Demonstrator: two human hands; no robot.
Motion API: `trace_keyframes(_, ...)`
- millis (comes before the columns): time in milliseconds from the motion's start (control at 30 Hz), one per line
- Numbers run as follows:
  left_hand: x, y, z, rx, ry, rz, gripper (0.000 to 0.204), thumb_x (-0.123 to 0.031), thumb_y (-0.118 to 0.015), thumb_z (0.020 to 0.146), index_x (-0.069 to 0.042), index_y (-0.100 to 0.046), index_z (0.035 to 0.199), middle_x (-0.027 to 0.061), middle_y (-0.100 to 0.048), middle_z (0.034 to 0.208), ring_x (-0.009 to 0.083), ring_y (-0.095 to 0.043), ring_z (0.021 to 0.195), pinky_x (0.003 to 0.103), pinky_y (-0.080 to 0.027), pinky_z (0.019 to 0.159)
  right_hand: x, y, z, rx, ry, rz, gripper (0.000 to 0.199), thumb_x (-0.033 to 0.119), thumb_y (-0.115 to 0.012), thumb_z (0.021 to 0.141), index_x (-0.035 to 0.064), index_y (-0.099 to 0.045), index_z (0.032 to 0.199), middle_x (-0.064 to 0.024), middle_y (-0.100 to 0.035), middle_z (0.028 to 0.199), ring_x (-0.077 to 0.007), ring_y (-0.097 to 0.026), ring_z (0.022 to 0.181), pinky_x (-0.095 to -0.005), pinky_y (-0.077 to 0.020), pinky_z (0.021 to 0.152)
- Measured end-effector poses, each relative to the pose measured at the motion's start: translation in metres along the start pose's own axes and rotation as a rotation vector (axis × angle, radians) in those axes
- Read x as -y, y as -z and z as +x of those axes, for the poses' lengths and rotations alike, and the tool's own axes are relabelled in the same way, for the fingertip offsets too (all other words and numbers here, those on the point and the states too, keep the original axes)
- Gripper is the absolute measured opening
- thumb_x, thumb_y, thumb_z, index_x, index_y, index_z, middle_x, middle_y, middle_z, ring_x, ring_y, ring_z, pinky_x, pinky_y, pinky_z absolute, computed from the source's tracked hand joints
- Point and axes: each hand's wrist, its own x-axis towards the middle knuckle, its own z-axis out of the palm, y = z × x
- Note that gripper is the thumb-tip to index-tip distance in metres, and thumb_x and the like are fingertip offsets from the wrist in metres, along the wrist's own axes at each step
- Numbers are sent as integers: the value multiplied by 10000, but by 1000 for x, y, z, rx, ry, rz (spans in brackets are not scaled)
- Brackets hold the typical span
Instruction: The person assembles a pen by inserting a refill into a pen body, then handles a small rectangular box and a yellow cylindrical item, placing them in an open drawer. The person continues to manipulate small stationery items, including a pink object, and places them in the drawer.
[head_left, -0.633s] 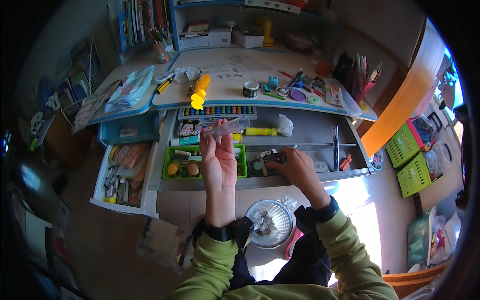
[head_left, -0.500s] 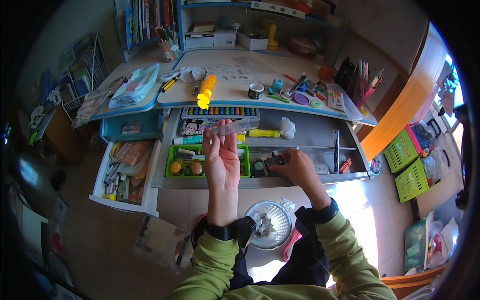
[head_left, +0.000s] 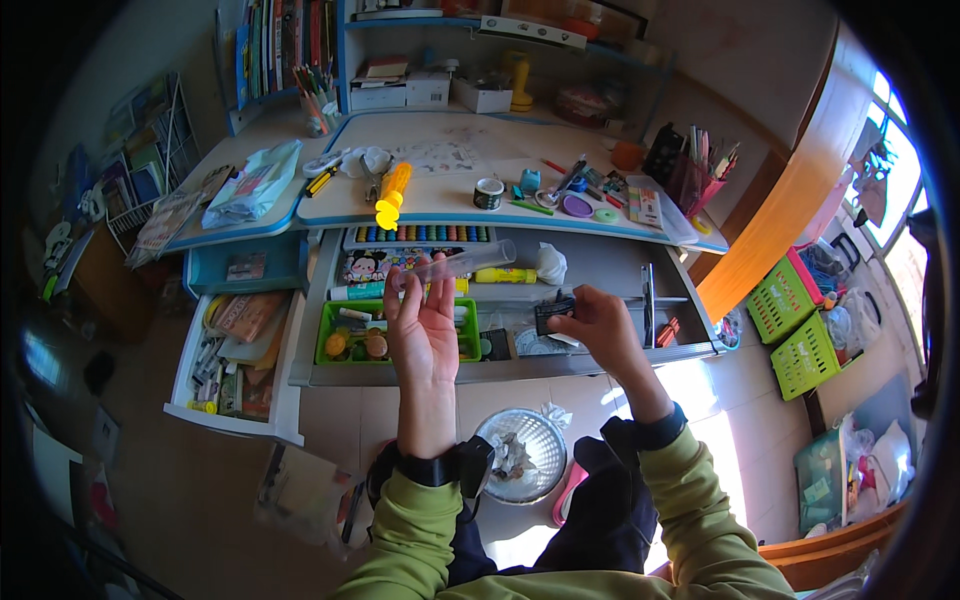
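My left hand (head_left: 425,340), palm up, holds a clear plastic tube (head_left: 470,261) between thumb and fingers above the open desk drawer (head_left: 610,257). Below that hand, a bright green tray (head_left: 325,345) holds round yellowish items and white sticks. My right hand (head_left: 607,328) pinches a small black rectangular thing (head_left: 548,316) over the drawer's front compartment; its kind is unclear. Behind the hands lie a yellow tube (head_left: 505,275), a crumpled white wad (head_left: 551,264) and a colourful cartoon case (head_left: 372,265). Red sticks (head_left: 667,332) rest at the drawer's right end.
An orange-yellow tube-shaped thing (head_left: 394,195) overhangs the desk edge. A round black-and-white tin (head_left: 488,193) stands on the desktop. A second open drawer (head_left: 285,420) is at left. Below, between my legs, stands a wastebasket (head_left: 550,440). Green crates (head_left: 805,355) sit at right.
My right hand has lifted the small black thing and shifted rightward across the drawer. My left hand still holds the clear tube. The whole view has swung slightly right.
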Motion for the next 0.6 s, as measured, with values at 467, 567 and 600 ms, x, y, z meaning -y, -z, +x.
trace_keyframes(467,6,-19,-13,74,-81,209,502,-121,-664,922,-171,-428,1362,107,-605,1187,273,-631,1130,345,-586,863,-10,-10,2,-25,76,-183,231,179,-673,915,1,-649,1060,-16,-537,643,-98,-478,577,-256,-391,534)
trace_keyframes(567,7,-21,-14,82,-87,234,535,-100,-660,922,-167,-411,1391,115,-605,1210,269,-630,1133,352,-580,875,0,1,-4,102,-131,605,224,134,-555,994,-1,-603,1166,-23,-576,725,-78,-495,597,-222,-390,520)
trace_keyframes(600,8,-22,-14,90,-91,250,543,-93,-658,921,-166,-408,1398,117,-603,1220,268,-631,1133,356,-577,881,3,2,-7,127,-122,721,231,121,-527,1004,-3,-585,1191,-30,-599,782,-75,-515,613,-213,-414,527)
